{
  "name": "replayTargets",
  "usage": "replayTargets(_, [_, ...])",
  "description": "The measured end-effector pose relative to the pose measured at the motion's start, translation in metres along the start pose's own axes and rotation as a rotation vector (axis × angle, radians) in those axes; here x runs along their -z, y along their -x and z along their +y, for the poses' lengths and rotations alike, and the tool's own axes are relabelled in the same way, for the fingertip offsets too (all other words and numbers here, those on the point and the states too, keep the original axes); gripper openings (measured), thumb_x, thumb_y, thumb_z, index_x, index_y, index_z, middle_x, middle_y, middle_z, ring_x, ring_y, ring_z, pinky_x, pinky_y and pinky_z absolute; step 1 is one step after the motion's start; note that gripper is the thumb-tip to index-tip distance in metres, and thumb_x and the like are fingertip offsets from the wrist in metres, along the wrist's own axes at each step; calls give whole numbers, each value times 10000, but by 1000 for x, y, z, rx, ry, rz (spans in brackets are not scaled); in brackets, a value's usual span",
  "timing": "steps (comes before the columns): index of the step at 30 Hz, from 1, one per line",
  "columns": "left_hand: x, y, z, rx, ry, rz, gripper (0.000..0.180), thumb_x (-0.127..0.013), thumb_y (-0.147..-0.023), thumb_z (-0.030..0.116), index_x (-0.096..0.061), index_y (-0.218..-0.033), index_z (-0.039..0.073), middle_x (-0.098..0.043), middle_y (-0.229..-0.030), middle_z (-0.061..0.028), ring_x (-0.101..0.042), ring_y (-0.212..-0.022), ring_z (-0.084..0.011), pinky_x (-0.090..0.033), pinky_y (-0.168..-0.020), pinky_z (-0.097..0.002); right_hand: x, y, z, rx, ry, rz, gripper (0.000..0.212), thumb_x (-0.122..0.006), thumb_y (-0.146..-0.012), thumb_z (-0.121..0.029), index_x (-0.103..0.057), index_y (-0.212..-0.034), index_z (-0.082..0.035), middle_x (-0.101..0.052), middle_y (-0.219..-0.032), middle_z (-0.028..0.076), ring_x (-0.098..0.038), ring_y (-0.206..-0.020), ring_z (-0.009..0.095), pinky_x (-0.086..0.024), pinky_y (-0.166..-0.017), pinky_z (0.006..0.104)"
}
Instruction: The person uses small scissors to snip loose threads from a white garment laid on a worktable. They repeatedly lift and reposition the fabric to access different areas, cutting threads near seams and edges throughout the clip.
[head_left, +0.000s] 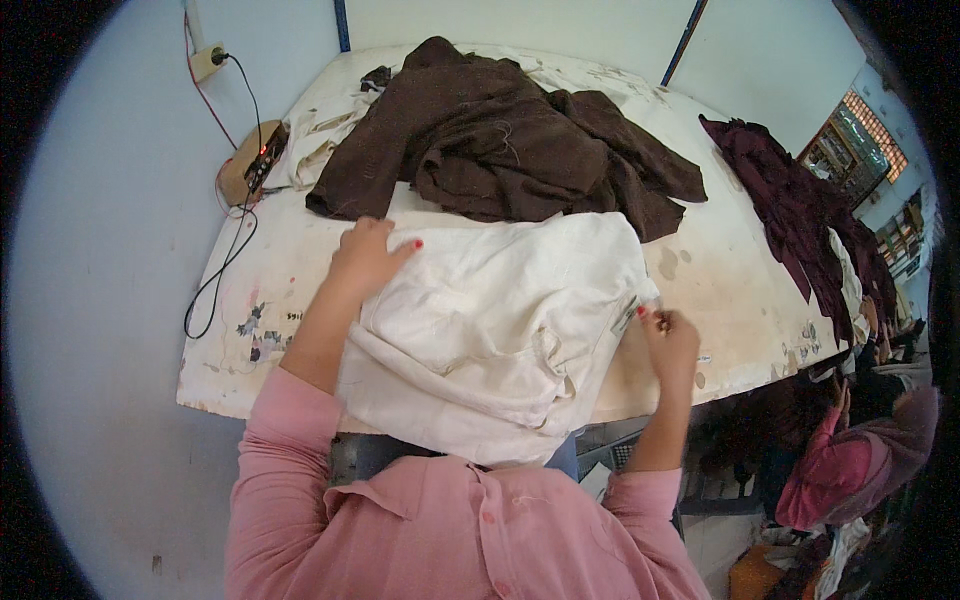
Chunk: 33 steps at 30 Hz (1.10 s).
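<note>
A white cloth garment (480,320) lies in loose folds on the table in front of me, its near end hanging over the edge onto my lap. My left hand (368,260) rests on its far left corner, thumb apart from the fingers and pressed flat to the cloth. At the right edge of the garment, my right hand (668,345) is closed around what looks like small thread snips (629,314), their blades against the white cloth. The snips are small and partly hidden by my fingers.
A dark brown garment (500,130) is heaped just beyond the white one. Maroon cloth (800,210) hangs over the table's right side. At the left stand a brown box-like device (255,160) and a black cable (215,290). Another person (850,460) sits at the lower right.
</note>
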<state>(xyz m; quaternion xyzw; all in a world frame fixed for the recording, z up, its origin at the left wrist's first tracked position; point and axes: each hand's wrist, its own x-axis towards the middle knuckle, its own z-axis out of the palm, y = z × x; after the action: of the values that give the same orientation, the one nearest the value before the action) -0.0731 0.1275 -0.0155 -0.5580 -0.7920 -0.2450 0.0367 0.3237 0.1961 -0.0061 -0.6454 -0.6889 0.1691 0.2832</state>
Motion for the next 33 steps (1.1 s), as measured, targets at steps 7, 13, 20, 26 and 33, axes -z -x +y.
replayTargets(7, [-1,5,26,1,128,-231,422,-670,-848,281,-581,-1179,35,-581,-1230,-180,-580,-1113,-326,-428,-970,-417,-51,21,-20,157,166,69,473,-685,-807,-369,-625,-1055,29,-664,-899,192,-628,-843,399,-498,-747,452])
replayTargets(13, [77,24,-36,90,385,219,447,-673,-782,16,-543,-1209,8,-605,-1141,-188,-578,-1104,-321,-435,-957,-389,-30,9,-48,180,-376,74,341,-678,-787,-182,-609,-1055,17,-657,-931,166,-641,-843,243,-506,-753,364])
replayTargets(20, [121,24,59,-744,562,-33,762,-659,-686,38,-384,-1398,44,-415,-1422,-134,-359,-1352,-291,-233,-1144,-382,-1,24,-144,950,-687,-563,352,-705,-775,-65,-585,-1100,2,-634,-941,42,-577,-834,122,-463,-753,255])
replayTargets(26, [123,3,76,-655,524,-138,264,-650,-673,32,-643,-937,32,-613,-844,-82,-553,-644,-195,-457,-573,-309,7,27,-147,684,-796,-522,431,-777,-739,-50,-580,-1123,-35,-605,-925,-3,-554,-834,62,-445,-724,221])
replayTargets(33, [152,6,81,-858,367,505,158,-589,-638,-53,-496,-746,15,-562,-838,-85,-554,-704,-234,-465,-620,-312,-55,34,-107,596,-520,-468,306,-746,-754,-142,-647,-1017,-20,-656,-887,66,-594,-809,157,-488,-745,316])
